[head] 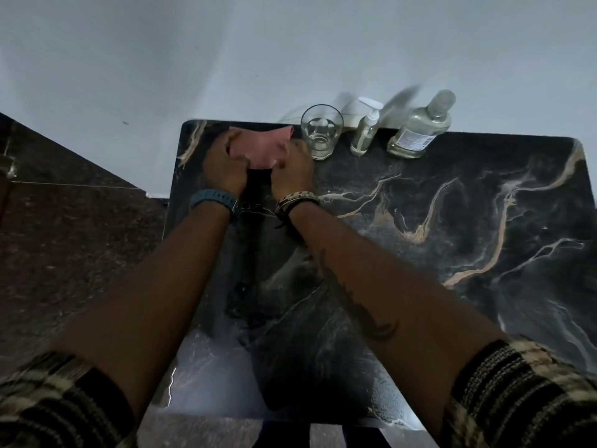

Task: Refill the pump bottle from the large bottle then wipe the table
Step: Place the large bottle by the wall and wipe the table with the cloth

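Observation:
A pink cloth (258, 147) lies at the far left of the black marble table (452, 221). My left hand (224, 166) grips its left side and my right hand (292, 171) grips its right side, both with curled fingers. To the right, along the far edge, stands the small pump bottle (365, 130) with a white pump head. Beyond it is the large clear bottle (420, 127) with its cap on and pale liquid inside. Both bottles stand upright, apart from my hands.
A clear drinking glass (320, 132) stands just right of my right hand, between the cloth and the pump bottle. A pale wall (290, 43) backs the table. Dark stone floor (64, 237) lies to the left of the table's edge.

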